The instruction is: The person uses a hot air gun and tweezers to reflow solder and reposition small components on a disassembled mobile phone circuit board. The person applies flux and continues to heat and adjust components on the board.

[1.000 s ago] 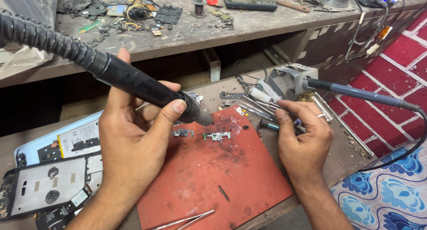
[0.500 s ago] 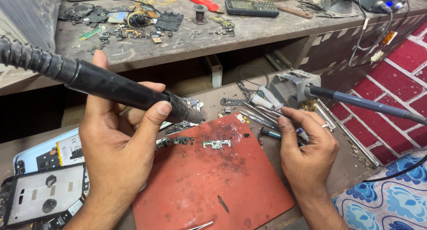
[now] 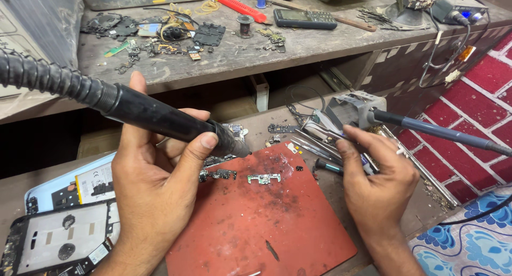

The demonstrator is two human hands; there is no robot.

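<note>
1. The left hand [image 3: 154, 190] is wrapped around a thick black hot-air wand [image 3: 160, 116], thumb pressed on its near side and fingers curled behind it.
2. The wand slants down to the right; its ribbed hose [image 3: 48, 78] runs off to the far left, and its tip hangs just above the far left part of a red work mat [image 3: 256, 228].
3. A small green circuit strip [image 3: 264, 178] lies flat on the mat, right of the wand's tip and apart from it.
4. Darker board pieces [image 3: 218, 174] lie at the mat's far left edge, partly under the wand.
5. The right hand [image 3: 376, 185] reaches among metal tweezers [image 3: 314, 140] lying right of the mat; its fingers are curled down over them, but I cannot tell whether they are pinched on one.
6. A soldering iron with a blue-grey handle [image 3: 437, 132] rests in a grey stand [image 3: 352, 108] just beyond the right hand.
7. An opened phone with its back off [image 3: 58, 244] lies near left, beside the left wrist.
8. On the far shelf sit scattered parts [image 3: 160, 33], a red-handled tool [image 3: 237, 5] and a dark keypad phone [image 3: 305, 18].
</note>
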